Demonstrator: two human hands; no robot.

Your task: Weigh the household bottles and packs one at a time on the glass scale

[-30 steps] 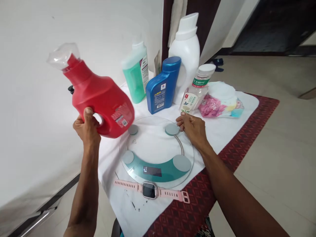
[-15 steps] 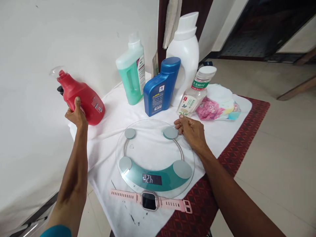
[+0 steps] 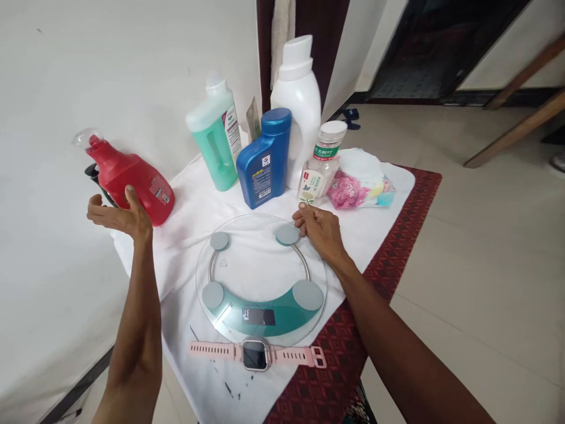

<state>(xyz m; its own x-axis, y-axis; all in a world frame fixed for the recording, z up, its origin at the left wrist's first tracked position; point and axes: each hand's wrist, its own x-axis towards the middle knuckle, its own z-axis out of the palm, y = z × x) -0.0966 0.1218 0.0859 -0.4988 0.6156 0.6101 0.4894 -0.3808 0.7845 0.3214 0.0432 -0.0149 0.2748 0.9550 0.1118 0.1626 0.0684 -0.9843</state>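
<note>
The red jug-shaped bottle (image 3: 132, 176), with a clear cap, stands tilted-looking against the wall side of the table at left. My left hand (image 3: 121, 217) is just in front of it, fingers stretched out and thumb raised, holding nothing. A round glass bathroom scale (image 3: 260, 282) lies in the middle, its display lit with partly readable marks. By its upper right rim rests my right hand (image 3: 320, 229), fingers curled together beside a grey pad; whether they grip anything is hidden. Below the scale lies a pink-strapped smartwatch (image 3: 255, 355).
Behind the scale stand a green liquid bottle (image 3: 216, 141), a blue bottle (image 3: 265, 162), a white jug (image 3: 300, 97) and a clear jar (image 3: 320, 162). A pink-printed pouch (image 3: 362, 188) lies at right. White cloth (image 3: 176, 253) covers a red patterned tablecloth (image 3: 326, 365).
My left hand set the red bottle down at the far left and let go, opening its fingers. My right hand stayed by the scale's rim. The display's marks changed.
</note>
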